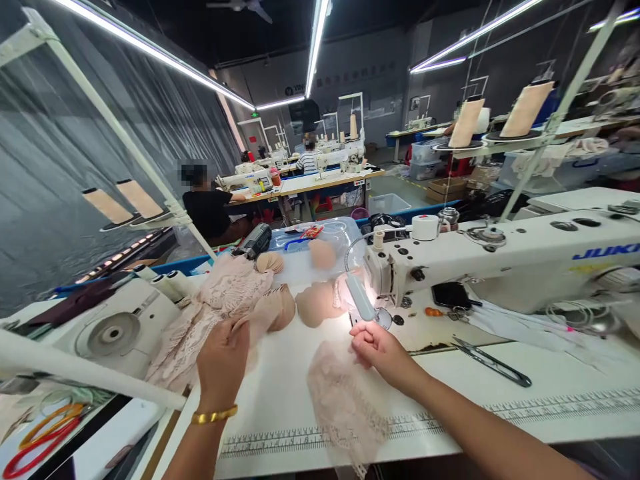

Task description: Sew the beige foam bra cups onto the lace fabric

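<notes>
Pink lace fabric (210, 307) lies heaped toward the tabletop's (280, 400) left edge, and I see my left hand (223, 360) closed on its near end, fingers pinching the cloth. Just right of that heap, beige foam cups (295, 303) sit in a row toward the far edge. A second lace piece (343, 400) lies flat near the front edge, running off it. My right hand (377, 347) rests curled at its far end, fingertips gripping the lace, just below the white sewing machine (500, 257). Black thread snips (493, 363) lie further right.
</notes>
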Demonstrator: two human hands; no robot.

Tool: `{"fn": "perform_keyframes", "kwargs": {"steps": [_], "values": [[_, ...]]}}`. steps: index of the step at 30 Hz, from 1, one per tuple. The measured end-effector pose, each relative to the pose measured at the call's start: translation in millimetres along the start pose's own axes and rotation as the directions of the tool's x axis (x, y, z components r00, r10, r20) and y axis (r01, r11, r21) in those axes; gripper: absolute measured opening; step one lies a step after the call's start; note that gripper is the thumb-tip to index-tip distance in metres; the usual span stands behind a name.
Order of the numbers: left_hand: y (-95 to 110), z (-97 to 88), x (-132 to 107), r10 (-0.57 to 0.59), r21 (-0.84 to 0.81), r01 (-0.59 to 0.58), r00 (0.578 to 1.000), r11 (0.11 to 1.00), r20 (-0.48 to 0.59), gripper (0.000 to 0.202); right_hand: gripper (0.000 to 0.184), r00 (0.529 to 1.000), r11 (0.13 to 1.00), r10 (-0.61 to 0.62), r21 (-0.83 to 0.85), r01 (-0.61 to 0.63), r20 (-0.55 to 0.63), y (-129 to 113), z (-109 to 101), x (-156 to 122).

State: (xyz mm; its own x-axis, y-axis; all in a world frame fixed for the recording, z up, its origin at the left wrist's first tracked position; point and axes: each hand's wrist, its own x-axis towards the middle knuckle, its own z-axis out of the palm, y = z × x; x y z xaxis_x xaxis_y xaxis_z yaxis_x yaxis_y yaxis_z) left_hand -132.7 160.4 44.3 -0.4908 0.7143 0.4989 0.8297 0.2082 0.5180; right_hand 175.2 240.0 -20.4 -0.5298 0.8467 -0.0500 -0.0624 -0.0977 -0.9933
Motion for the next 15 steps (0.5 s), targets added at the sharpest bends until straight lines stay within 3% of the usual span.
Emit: {"fn": "perform_keyframes", "kwargs": {"steps": [1,2,5,8,12,14,15], "values": [[11,-3.3,-7,-0.071,-0.057,0.073,0.997,0.996,0.039,0.036,0.037,1.0,1.0,0.006,0.025,-0.006,-0.004,-2,0,0],[23,-4.9,-15,-0.119,-0.132,0.139,0.981,0.981,0.151,0.037,0.04,1.0,0.999,0.006,0.046,-0.006,-0.005,-4,-1,0],[57,1.5,-40,-0.075,-0.29,0.211,0.906,0.934,0.417,0.037,0.047,1.0,0.996,-0.015,0.089,0.015,0.002,-5,-4,0],[75,17.6,-54,0.06,-0.302,0.11,0.863,0.947,0.502,0.029,0.048,0.998,0.994,-0.053,0.101,0.05,0.028,-5,-6,-2],[78,30.7,-52,0.166,-0.197,-0.066,0.821,0.978,0.547,0.021,0.039,0.99,0.99,-0.139,-0.027,0.14,0.034,-5,-3,-6],[81,29.1,-46,0.27,-0.215,-0.176,0.774,0.961,0.573,0.018,0.031,0.976,0.962,-0.216,-0.16,0.22,0.039,-9,2,-12],[83,26.9,-42,0.351,-0.268,-0.234,0.728,0.935,0.589,0.026,0.027,0.964,0.937,-0.257,-0.228,0.265,0.063,-12,5,-16]]}}
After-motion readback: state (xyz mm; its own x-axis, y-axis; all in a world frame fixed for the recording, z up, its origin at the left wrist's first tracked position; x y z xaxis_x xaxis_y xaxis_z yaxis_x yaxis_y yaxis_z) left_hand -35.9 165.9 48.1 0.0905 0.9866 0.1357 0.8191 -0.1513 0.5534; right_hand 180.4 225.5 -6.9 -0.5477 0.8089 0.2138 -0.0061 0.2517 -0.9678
